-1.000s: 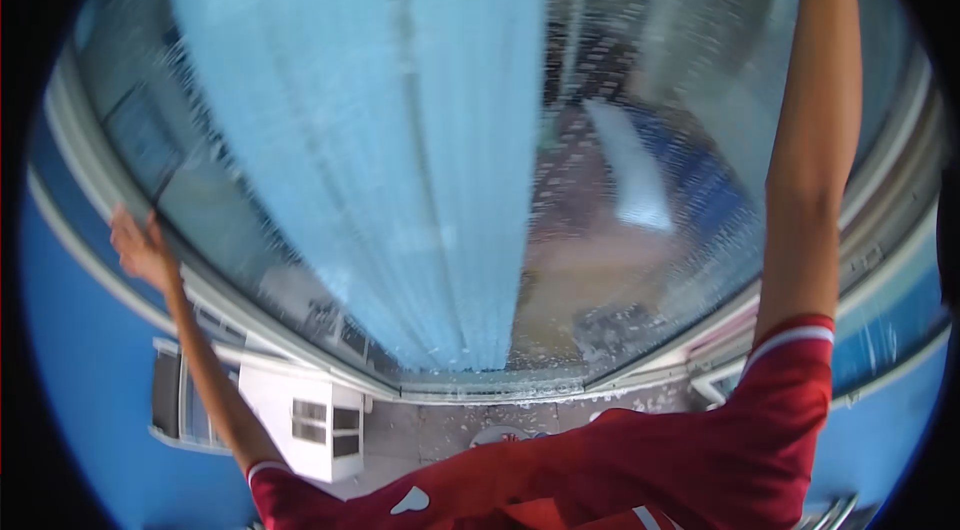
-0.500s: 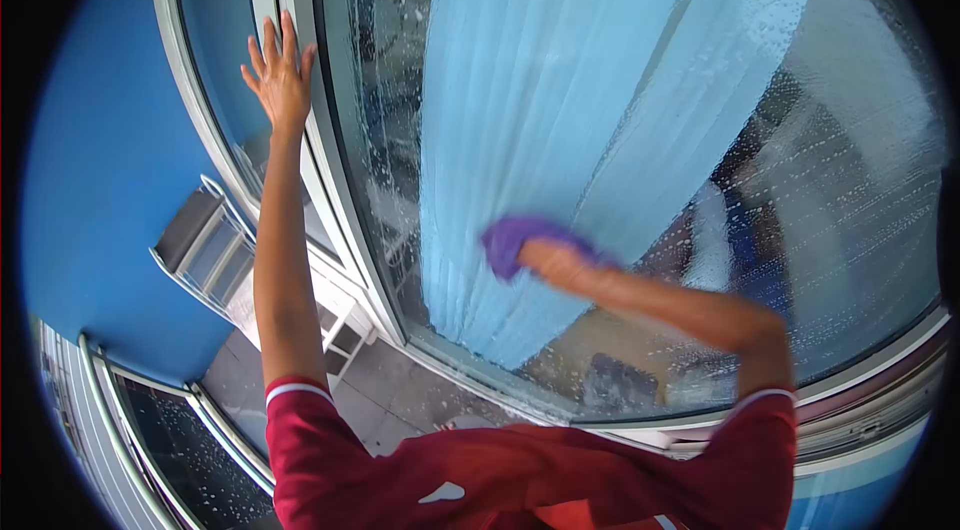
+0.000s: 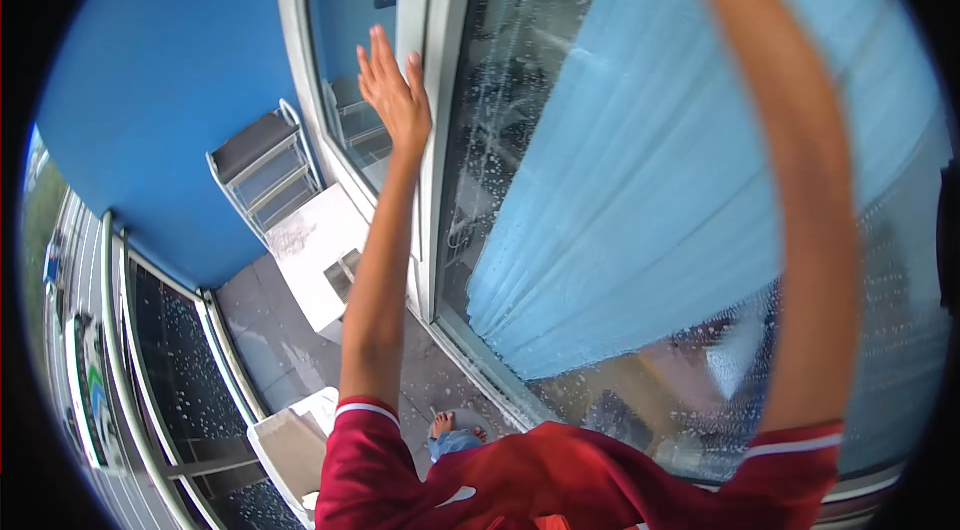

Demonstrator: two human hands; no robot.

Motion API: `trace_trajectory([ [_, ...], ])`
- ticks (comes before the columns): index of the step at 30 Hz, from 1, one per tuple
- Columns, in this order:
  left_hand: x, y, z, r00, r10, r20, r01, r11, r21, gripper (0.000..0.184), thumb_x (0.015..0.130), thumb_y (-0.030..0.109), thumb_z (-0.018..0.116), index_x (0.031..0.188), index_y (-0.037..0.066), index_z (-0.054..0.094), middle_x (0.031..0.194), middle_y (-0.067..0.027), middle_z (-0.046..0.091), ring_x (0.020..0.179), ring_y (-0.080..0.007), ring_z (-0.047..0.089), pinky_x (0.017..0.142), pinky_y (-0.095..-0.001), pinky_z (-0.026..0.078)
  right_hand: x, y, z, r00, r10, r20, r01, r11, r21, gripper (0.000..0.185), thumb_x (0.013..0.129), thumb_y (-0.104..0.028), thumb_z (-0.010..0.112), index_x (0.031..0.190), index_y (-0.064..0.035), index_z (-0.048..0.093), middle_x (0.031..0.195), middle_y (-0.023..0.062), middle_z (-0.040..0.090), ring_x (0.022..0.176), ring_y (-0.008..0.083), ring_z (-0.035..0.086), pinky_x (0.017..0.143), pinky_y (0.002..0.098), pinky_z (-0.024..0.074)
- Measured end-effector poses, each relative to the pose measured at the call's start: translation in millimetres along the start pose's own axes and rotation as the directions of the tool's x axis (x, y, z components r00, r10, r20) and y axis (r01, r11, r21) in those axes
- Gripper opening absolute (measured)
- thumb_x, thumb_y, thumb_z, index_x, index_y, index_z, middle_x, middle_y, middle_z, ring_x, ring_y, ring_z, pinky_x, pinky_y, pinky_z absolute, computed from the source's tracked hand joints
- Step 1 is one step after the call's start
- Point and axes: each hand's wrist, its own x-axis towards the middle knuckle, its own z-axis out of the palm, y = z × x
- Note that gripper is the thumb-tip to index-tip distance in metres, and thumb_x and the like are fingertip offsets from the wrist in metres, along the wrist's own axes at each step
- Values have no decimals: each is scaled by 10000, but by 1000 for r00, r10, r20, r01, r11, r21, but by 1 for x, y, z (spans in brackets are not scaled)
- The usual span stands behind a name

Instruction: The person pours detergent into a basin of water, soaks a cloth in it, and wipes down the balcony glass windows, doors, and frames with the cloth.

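Note:
My left hand (image 3: pixel 395 100) rests at the white window frame (image 3: pixel 443 10), fingers stretched out and nothing held. My right forearm (image 3: pixel 810 150) reaches up across the large glass pane (image 3: pixel 500 100), and the hand itself is beyond the top edge of the view. The purple cloth is out of sight as well. Water drops and wet streaks cover the pane. Behind the glass hangs a light blue curtain (image 3: pixel 640 180).
A blue wall (image 3: pixel 170 100) stands on the left. Near it are a metal rack (image 3: pixel 265 170) and a white table (image 3: pixel 310 250). A railing (image 3: pixel 115 310) borders the tiled floor (image 3: pixel 270 330) at lower left, beside a white chair-like piece (image 3: pixel 290 455). My foot (image 3: pixel 442 422) shows below.
My right arm has swung upward, taking the hand with the purple cloth out of view. The view has turned left and down. My left hand remains at the frame.

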Motion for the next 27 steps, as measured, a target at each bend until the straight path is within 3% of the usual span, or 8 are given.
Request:
trace_trajectory([
  [4,-63,-34,-48,985,-51,163,25,987,161,512,924,307,387,1371,96,254,1390,-106,308,1317,-320,179,1036,-476,126,-173,-232,-10,930,-313,195,282,944,168,534,835,-225,421,1240,122,378,1315,251,359,1198,391,369,1007,403,298],
  [8,-112,-61,-94,938,-109,328,20,965,263,557,870,191,496,1366,94,263,1344,-116,365,1288,-343,234,1016,-465,185,-439,-361,-67,358,-877,321,245,420,874,516,848,-221,389,1328,-44,325,1369,169,314,1282,276,282,1077,400,179],
  [13,-121,-34,-86,930,-149,337,117,987,114,532,834,137,532,1328,108,335,1286,-134,422,1246,-359,308,983,-459,252,-332,-283,-45,634,-706,317,-59,365,929,439,674,-116,591,1103,-40,541,1136,175,540,958,310,568,838,379,451],
  [14,-124,-25,-90,934,-154,324,124,986,111,532,834,137,532,1328,108,335,1286,-134,422,1246,-359,308,983,-459,252,-287,-255,-15,900,-420,119,37,345,938,357,675,-112,600,1022,-33,572,962,168,601,870,298,593,756,371,478],
  [17,-117,-3,-111,931,-66,359,86,995,-41,481,825,133,547,1283,114,401,1252,-135,458,1235,-334,343,988,-432,263,-97,-97,-50,900,-371,230,15,554,832,202,641,-131,650,836,-79,629,834,136,625,752,299,609,669,378,484],
  [22,-188,7,-202,941,-177,290,195,980,-35,302,812,75,542,1114,78,553,1075,-140,556,1047,-342,493,899,-392,374,74,86,-41,961,8,-276,142,843,519,216,760,-286,571,874,-117,640,815,127,636,749,306,613,672,391,491],
  [25,-252,-1,-237,904,-285,318,312,949,-36,267,799,54,531,1062,76,576,984,-139,580,959,-318,531,842,-377,403,141,123,-89,902,426,68,-380,711,591,500,869,-433,429,1276,-143,441,1354,197,333,1281,352,251,1056,429,167],
  [27,-283,-3,-245,849,-343,401,357,933,42,248,788,54,538,1029,76,592,979,-134,590,945,-323,538,832,-383,413,157,99,-59,959,280,-37,-204,780,592,472,880,-428,400,1282,-185,437,1370,190,310,1290,343,241,1059,430,158],
])
